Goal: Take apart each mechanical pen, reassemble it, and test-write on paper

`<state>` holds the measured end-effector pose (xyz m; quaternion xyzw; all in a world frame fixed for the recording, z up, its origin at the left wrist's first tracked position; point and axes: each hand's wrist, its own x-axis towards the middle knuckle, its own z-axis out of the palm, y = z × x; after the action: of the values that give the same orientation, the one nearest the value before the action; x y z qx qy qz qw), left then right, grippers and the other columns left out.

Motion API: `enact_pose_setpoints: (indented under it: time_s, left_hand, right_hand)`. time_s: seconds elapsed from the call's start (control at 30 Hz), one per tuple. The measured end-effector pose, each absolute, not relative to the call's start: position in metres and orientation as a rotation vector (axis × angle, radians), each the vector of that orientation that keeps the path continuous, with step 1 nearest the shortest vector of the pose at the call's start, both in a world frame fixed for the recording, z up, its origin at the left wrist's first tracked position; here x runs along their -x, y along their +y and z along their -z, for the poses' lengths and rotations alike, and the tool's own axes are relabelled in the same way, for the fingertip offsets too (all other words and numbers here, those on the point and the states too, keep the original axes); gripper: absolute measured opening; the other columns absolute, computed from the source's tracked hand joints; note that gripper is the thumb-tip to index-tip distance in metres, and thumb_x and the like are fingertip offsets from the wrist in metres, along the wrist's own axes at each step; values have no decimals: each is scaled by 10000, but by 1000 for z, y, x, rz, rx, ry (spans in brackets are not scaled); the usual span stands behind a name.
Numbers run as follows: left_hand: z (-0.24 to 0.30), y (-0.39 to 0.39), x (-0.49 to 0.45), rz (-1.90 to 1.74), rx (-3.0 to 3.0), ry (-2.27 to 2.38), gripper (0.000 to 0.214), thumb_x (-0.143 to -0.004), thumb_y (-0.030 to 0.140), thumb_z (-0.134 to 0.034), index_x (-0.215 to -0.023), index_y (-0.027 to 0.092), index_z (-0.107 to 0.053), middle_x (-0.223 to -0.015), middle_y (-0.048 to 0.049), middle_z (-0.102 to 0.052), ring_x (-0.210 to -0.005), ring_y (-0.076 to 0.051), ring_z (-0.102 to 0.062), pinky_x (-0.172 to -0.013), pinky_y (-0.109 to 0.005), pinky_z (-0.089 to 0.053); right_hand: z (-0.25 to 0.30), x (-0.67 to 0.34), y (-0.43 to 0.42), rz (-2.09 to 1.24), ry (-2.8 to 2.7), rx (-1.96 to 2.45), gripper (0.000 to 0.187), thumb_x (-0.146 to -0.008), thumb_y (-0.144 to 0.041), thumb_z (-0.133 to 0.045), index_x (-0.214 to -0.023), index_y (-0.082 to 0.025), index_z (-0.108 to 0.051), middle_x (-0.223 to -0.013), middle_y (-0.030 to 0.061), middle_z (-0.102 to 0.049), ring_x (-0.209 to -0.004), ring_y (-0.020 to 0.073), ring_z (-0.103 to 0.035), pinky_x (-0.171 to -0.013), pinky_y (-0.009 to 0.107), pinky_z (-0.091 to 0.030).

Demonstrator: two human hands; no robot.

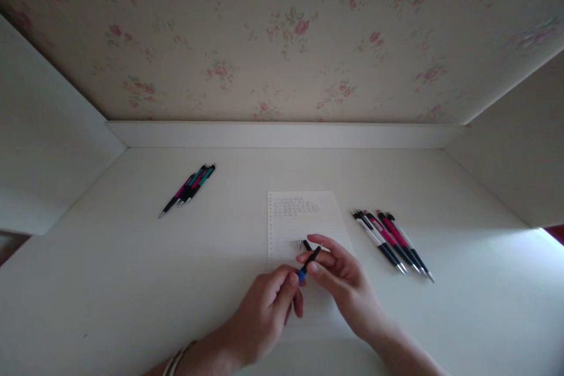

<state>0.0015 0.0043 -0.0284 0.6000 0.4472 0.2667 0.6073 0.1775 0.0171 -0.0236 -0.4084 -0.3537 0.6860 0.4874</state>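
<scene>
My left hand (269, 308) is closed round a pen with a blue barrel and a black front part (312, 257), which points up and to the right over the paper. The thumb and fingers of my right hand (341, 279) are on the black front part of this pen. Just behind the right fingertips are a short black piece (307, 244) and a small silver piece (299, 244); whether the right fingers touch them I cannot tell. Both hands are above a lined sheet of paper (282, 229) with several lines of handwriting near its top.
Several pens with white or pink barrels (392, 241) lie side by side right of the paper. Another group of pens, teal, pink and purple with black (187, 188), lies at the back left. White panels (48, 117) bound the white desk (132, 282), with floral wallpaper behind.
</scene>
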Motion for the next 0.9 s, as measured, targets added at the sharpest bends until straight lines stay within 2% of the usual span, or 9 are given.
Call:
enact_pose_setpoints:
  time_s: [0.07, 0.17, 0.37, 0.43, 0.5, 0.57, 0.63, 0.77, 0.9]
  left_hand:
    - [28, 4, -1, -620, -1384, 1033, 520, -1052, 531, -299, -795, 173, -574, -608, 17, -529, -526, -117, -457, -541, -239, -358]
    - [26, 4, -1, -625, -1388, 1034, 524, -1052, 532, -299, -788, 173, -575, -598, 22, -512, -528, -119, -453, -541, -240, -355]
    - [27, 3, 0, -620, -1388, 1036, 499, -1052, 525, -315, -818, 175, -583, -619, 19, -535, -528, -115, -455, -539, -239, -353]
    - [28, 4, 0, -624, -1378, 1036, 494, -1052, 525, -314, -825, 177, -582, -625, 16, -548, -526, -115, -454, -539, -239, -357]
    - [28, 4, -1, -625, -1367, 1033, 495, -1052, 527, -311, -826, 178, -578, -633, 11, -559, -531, -117, -459, -538, -239, -360]
    - [28, 4, -1, -624, -1369, 1027, 496, -1052, 526, -309, -817, 178, -573, -640, 8, -567, -537, -117, -462, -538, -238, -361]
    - [29, 4, -1, -619, -1383, 1029, 494, -1054, 522, -309, -818, 177, -574, -639, 9, -565, -537, -116, -461, -540, -239, -359]
    - [29, 3, 0, -595, -1404, 1044, 493, -1054, 522, -312, -832, 176, -585, -622, 17, -546, -526, -114, -456, -535, -241, -351]
    - [28, 3, 0, -606, -1391, 1039, 495, -1052, 526, -314, -828, 177, -584, -619, 21, -537, -522, -114, -447, -534, -243, -349]
  right_hand:
    - [23, -179, 15, -1714, -849, 972, 449, -848, -369, -789, -1260, -300, -625, -1070, 56, -782, -939, 155, -706, -884, 311, -533]
    - [23, -177, 15, -1688, -859, 914, 497, -837, -353, -799, -1294, -330, -605, -1180, 54, -738, -985, 159, -681, -846, 302, -553]
    - [25, -175, 20, -1572, -894, 936, 351, -806, -270, -832, -1104, -291, -648, -792, -36, -722, -677, 104, -673, -673, 230, -543]
    - [24, -177, 19, -1607, -876, 944, 339, -837, -291, -805, -1135, -282, -645, -813, -7, -755, -732, 126, -702, -735, 264, -560]
    - [23, -178, 18, -1626, -854, 930, 381, -856, -311, -785, -1205, -286, -633, -962, 39, -775, -874, 156, -717, -819, 305, -568]
    - [22, -177, 17, -1615, -850, 897, 451, -831, -302, -806, -1242, -306, -622, -1104, 50, -745, -951, 170, -705, -819, 310, -578]
    - [21, -176, 17, -1583, -872, 874, 461, -796, -263, -835, -1206, -318, -634, -1073, 17, -723, -868, 146, -703, -743, 274, -584]
    - [23, -174, 20, -1557, -898, 891, 351, -809, -226, -824, -1100, -295, -643, -814, -39, -708, -668, 96, -678, -652, 217, -552]
    - [24, -177, 19, -1618, -873, 877, 359, -855, -267, -787, -1171, -308, -620, -938, 16, -764, -860, 147, -712, -782, 283, -577]
